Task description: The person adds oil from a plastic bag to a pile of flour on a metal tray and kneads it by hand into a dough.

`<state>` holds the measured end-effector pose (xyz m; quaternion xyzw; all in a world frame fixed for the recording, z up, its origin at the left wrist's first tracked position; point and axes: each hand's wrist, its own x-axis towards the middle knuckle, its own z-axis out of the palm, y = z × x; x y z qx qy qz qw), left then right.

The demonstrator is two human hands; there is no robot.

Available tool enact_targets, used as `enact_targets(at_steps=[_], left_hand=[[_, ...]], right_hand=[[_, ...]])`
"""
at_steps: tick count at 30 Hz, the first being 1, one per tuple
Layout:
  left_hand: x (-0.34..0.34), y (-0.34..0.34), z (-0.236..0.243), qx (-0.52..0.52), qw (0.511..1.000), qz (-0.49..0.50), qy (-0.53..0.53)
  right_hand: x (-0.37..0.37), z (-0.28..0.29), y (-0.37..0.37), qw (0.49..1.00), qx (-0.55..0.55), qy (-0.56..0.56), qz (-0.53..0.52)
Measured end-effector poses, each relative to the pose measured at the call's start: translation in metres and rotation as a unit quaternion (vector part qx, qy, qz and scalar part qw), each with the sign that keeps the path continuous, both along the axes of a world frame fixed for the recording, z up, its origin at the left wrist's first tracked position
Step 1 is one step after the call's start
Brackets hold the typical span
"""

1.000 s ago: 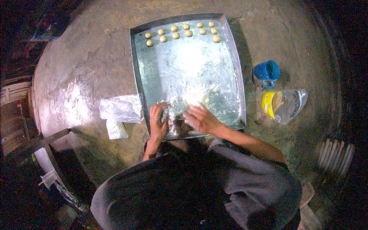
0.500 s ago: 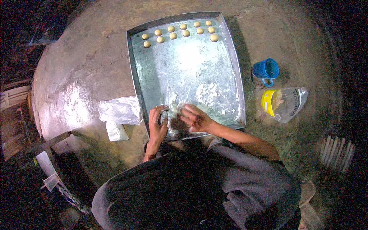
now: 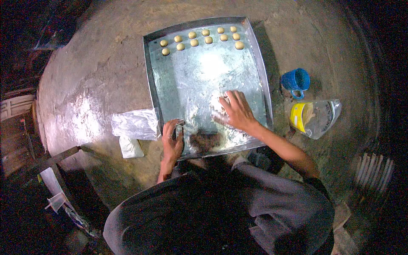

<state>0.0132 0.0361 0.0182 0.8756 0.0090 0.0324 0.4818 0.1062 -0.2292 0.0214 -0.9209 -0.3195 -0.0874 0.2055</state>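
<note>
Positions are stated as on a clock face centred on the tray, 12 o'clock at its far side.

At 8 o'clock, a crumpled translucent white plastic bag [image 3: 135, 124] lies on the grey-brown concrete floor [image 3: 97, 72], close against the tray's left wall. A small, smooth white packet [image 3: 131, 147] adjoins the bag's near edge.

The left hand [image 3: 172, 135] is at 7 o'clock, at the tray's near-left corner. Its fingers are half curled, with the thumb apart and a gap between. Pale matter shows at the fingertips; whether anything is held cannot be determined.

The large rectangular silver-grey metal tray [image 3: 170, 80] has raised walls and lies directly before the person. Inside, from 11 to 1 o'clock, sit thirteen small, round, pale-yellow dough-like balls [image 3: 194, 43]: two rows of six, plus one nearer ball at the right end. White powdery residue [image 3: 191, 114] is smeared across the near half.

The right hand [image 3: 234, 109] is at 4 to 5 o'clock, palm down over the residue, fingers spread and bent. Its underside is hidden; any hold cannot be confirmed.

At 3 o'clock, outside the tray, stands a blue mug [image 3: 293, 80], handle toward 6 o'clock. Just nearer lies a clear plastic packet with a yellow band [image 3: 325, 117].
</note>
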Motion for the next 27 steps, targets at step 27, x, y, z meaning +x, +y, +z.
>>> enact_targets(at_steps=[27], left_hand=[[0.004,-0.008,0.013,-0.024,0.999,-0.030,-0.029]], right_hand=[[0.010,-0.006,0.003,0.986,0.101,0.098,-0.089]])
